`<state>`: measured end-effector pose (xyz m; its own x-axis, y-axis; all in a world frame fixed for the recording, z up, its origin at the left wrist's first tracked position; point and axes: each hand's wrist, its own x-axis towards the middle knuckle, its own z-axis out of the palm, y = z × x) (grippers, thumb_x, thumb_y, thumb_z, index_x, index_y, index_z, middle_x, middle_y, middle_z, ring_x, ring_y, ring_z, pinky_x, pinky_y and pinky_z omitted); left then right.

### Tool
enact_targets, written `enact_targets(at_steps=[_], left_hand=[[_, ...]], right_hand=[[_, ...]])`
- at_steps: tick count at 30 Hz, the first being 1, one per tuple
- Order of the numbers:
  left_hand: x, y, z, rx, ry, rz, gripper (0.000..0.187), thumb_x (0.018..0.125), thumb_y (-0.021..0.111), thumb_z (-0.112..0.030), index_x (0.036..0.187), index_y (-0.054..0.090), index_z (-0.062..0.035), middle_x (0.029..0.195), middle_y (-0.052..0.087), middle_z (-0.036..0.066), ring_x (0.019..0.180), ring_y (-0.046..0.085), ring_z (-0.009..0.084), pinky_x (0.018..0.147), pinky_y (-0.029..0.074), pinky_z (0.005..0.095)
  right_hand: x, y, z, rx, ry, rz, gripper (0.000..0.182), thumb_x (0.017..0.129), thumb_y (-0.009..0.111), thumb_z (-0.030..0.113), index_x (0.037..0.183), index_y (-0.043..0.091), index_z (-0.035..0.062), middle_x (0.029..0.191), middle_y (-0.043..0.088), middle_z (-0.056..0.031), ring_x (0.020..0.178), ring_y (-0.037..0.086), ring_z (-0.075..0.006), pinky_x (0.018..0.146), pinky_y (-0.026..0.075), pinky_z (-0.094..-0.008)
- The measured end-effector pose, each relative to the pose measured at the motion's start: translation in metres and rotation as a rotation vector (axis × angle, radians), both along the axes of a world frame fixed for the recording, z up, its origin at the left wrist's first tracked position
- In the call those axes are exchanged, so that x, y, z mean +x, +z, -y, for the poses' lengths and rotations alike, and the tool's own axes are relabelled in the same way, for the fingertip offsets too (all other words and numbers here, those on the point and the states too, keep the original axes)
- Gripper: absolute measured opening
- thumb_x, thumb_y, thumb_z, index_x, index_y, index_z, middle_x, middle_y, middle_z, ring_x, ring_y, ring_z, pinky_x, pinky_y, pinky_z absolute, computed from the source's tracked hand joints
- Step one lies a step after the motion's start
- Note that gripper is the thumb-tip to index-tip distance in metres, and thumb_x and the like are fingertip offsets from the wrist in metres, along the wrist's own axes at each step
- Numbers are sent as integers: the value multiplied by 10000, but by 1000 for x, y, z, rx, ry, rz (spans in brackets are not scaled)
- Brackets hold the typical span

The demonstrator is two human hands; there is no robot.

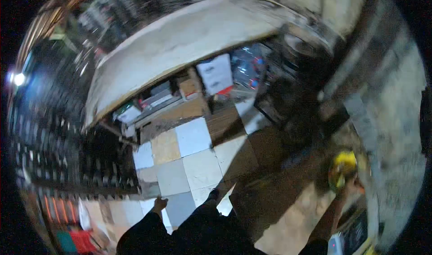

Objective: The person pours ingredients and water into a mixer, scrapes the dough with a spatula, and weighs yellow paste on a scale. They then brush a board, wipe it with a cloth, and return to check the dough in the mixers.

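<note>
My right hand (353, 185) is at the lower right, its fingers against a rounded yellow thing (344, 161) with darker and greenish patches. It seems to grip that thing at its near end, though blur hides what kind it is. At the lower left, my left hand (159, 204) hangs out over the floor tiles, away from any object. A finger or thumb stands apart from the rest, and nothing shows in it. My dark sleeves and clothing fill the bottom middle, with a foot (213, 194) just beyond.
A long pale counter (189, 34) crosses ahead, with boxes, a white sack (215, 74) and clear bottles (246, 66) beneath. A round pan-like thing (297, 44) sits at its right end. Patchwork tiles (200, 167) cover the floor. A brown surface (270, 201) and small device (335, 245) lie right.
</note>
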<state>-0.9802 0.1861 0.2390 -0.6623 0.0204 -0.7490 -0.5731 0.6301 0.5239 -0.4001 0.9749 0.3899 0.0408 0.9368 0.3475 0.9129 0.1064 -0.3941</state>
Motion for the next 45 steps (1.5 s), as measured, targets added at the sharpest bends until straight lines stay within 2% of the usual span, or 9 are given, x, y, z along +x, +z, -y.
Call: enact_targets(at_steps=[13,18,19,21,23,28,37,39,45], left_hand=[[-32,-59,91,-337,13,294,667,774,597,-353,1182,254,48,1056,375,178,993,363,309,838,338,414],[-233,-116,32,-329,73,-674,837,760,604,-374,1314,162,72,1248,396,230,1164,364,352,949,327,450],[-281,-83,6,-316,36,-1184,923,699,691,-239,1318,95,98,1228,403,245,1160,373,352,952,331,436],[-377,11,-53,235,453,-936,866,711,684,-159,1316,106,66,1207,385,265,1116,418,336,873,411,380],[-439,102,-104,162,647,-944,812,759,628,-128,1322,66,31,1223,317,278,1027,467,338,847,420,370],[-536,136,-177,309,928,-1119,736,791,577,-122,1299,60,6,1232,229,281,1076,376,341,897,366,415],[-668,116,-294,47,1108,-1417,518,838,512,-249,1227,261,-15,1107,398,150,956,414,218,821,407,353],[-676,83,-255,1846,957,-870,480,798,529,-418,1123,517,-65,1068,567,35,937,494,96,808,415,275],[-658,-20,-218,2336,1359,-1105,374,852,528,-304,1174,496,-117,1325,359,81,1004,477,217,846,458,339]], right_hand=[[-321,-9,17,-144,71,-180,479,859,479,233,1251,374,-22,1262,420,-149,1124,433,-249,879,421,-349],[-497,30,4,-183,88,-589,486,877,461,278,1255,377,-16,1268,415,-147,1136,421,-248,878,417,-349],[-529,42,-8,-190,107,-714,488,881,458,287,1256,378,-14,1270,414,-146,1138,419,-247,878,416,-349],[-616,65,-18,-220,188,-954,492,888,450,305,1258,379,-12,1272,413,-145,1143,414,-247,877,414,-349],[-715,88,-30,-261,318,-1210,497,895,443,323,1260,380,-9,1275,411,-144,1147,410,-246,877,413,-350],[-1010,152,-33,-613,761,-1600,406,896,451,251,1227,422,19,1254,435,-122,1100,474,-233,878,453,-348],[-1458,36,177,-1350,1650,-649,293,715,553,115,1006,527,88,903,539,-13,824,483,-118,708,409,-261],[-1496,25,142,-1314,1926,-363,250,725,561,97,974,541,78,869,549,-12,790,497,-120,686,419,-266],[-1572,5,-247,-848,1284,-638,125,753,585,43,877,584,49,766,579,-9,686,539,-129,620,447,-284]])
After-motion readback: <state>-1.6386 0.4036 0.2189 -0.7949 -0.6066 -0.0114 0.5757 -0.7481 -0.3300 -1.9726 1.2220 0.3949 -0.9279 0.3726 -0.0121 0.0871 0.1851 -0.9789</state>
